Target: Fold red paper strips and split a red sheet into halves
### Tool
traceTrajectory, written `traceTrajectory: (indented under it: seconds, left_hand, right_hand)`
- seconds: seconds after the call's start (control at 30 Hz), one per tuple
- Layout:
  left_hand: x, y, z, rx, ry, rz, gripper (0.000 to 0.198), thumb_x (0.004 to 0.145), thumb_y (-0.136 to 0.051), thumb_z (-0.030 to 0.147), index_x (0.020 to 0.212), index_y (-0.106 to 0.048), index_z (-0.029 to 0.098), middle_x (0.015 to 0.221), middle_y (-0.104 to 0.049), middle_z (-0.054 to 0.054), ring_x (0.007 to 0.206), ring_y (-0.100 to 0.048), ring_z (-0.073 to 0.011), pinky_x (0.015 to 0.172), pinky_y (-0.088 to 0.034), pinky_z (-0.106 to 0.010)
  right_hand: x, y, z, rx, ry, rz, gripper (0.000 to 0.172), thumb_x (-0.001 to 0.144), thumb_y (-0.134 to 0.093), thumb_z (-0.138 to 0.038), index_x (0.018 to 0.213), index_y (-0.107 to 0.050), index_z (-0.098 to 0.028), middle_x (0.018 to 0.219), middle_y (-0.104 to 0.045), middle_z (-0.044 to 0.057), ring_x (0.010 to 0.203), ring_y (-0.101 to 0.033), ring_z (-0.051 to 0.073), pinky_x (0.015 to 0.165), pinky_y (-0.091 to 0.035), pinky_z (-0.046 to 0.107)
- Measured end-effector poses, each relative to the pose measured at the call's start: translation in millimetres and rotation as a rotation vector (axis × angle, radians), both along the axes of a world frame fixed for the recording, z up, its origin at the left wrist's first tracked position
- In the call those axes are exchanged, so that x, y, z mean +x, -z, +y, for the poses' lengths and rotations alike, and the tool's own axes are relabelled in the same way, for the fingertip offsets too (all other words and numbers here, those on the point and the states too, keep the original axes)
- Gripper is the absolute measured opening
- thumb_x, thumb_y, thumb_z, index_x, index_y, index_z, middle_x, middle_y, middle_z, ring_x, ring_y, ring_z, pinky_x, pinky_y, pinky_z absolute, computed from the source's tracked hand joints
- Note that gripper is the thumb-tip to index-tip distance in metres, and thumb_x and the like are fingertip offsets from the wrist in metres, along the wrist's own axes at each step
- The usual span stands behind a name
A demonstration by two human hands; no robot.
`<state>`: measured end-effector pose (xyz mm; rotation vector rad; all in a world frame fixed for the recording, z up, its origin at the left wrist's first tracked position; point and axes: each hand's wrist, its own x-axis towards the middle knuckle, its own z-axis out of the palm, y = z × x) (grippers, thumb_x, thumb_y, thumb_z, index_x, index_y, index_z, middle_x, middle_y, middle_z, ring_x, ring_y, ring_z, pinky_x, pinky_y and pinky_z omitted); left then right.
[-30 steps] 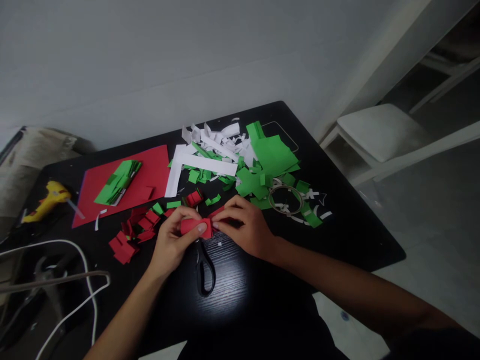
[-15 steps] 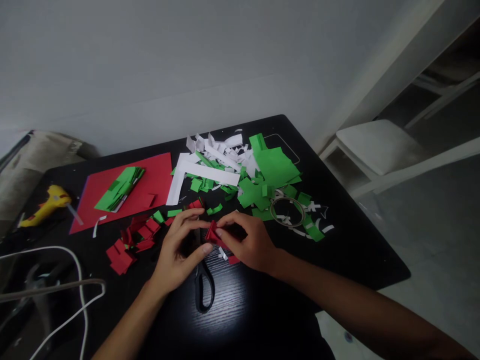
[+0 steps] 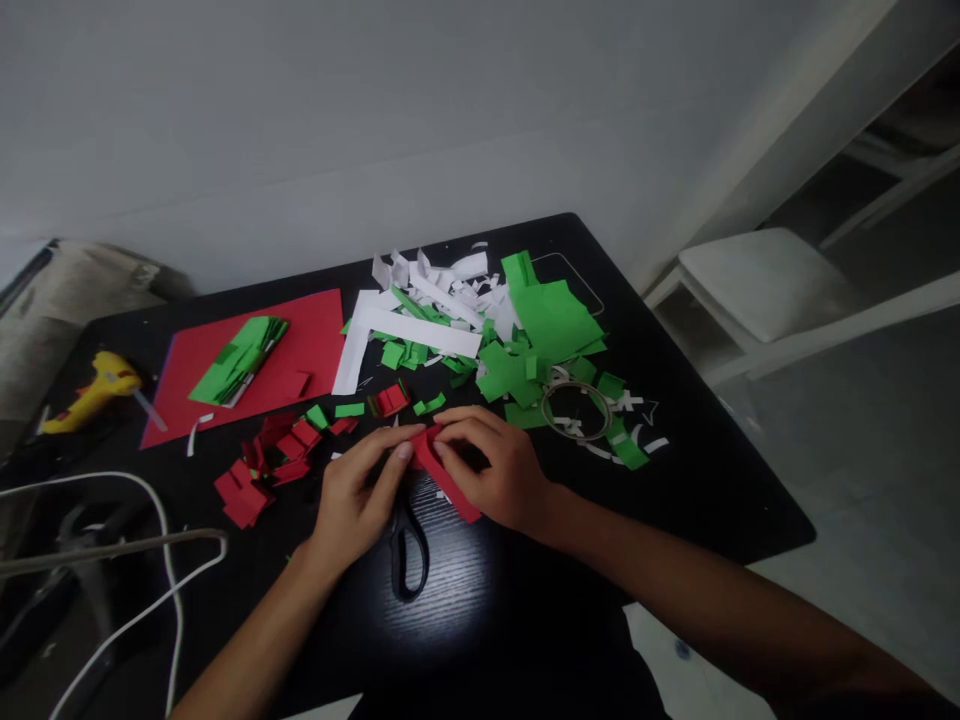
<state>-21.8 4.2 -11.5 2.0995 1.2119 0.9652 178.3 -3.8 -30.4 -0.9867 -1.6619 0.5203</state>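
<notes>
A folded strip of red paper is held between my two hands above the black table. My left hand pinches its left end between thumb and fingers. On the other side, my right hand grips the strip near its upper end, and the rest hangs down toward me. Black-handled scissors lie beneath the hands, their blades mostly hidden. Left of my left hand is a loose pile of folded red paper pieces. Just beyond my fingertips sits a small red and green folded piece.
White and green paper scraps cover the table's far middle, with a ring at their right. A green paper bundle rests on a red sheet. A yellow glue gun and a white cable are at left.
My left fingers have closed from a spread pose onto the red strip. The strip now lies more opened out, with a longer length showing below my right hand. The view has shifted slightly.
</notes>
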Motion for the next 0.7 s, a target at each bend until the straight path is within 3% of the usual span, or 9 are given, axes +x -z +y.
traceTrajectory:
  seconds: [0.13, 0.3, 0.7]
  left_hand:
    - [0.5, 0.7, 0.2, 0.028, -0.017, 0.019, 0.022, 0.101, -0.058, 0.020, 0.118, -0.073, 0.019, 0.113, -0.080, -0.006, 0.095, -0.076, -0.0153, 0.086, -0.058, -0.024]
    - [0.5, 1.7, 0.2, 0.036, -0.017, 0.022, 0.019, 0.101, -0.058, 0.019, 0.115, -0.071, 0.019, 0.111, -0.080, -0.005, 0.094, -0.076, -0.0143, 0.085, -0.058, -0.022]
    - [0.1, 0.6, 0.1, 0.099, 0.018, 0.093, 0.020, 0.102, -0.055, 0.016, 0.115, -0.070, 0.018, 0.107, -0.079, -0.004, 0.094, -0.075, -0.0137, 0.087, -0.057, -0.022]
  right_hand:
    - [-0.6, -0.7, -0.2, -0.059, 0.002, 0.028, 0.006, 0.094, -0.065, -0.015, 0.092, -0.068, -0.020, 0.106, -0.077, 0.012, 0.102, -0.075, 0.021, 0.092, -0.062, 0.035]
    - [-1.3, -3.2, -1.1, -0.145, -0.005, 0.091, 0.006, 0.092, -0.067, -0.016, 0.091, -0.069, -0.021, 0.100, -0.079, 0.008, 0.094, -0.077, 0.020, 0.083, -0.062, 0.032]
    - [0.1, -4.8, -2.3, -0.170, -0.021, 0.067, 0.005, 0.090, -0.064, -0.017, 0.087, -0.066, -0.019, 0.088, -0.077, 0.006, 0.078, -0.072, 0.017, 0.072, -0.057, 0.028]
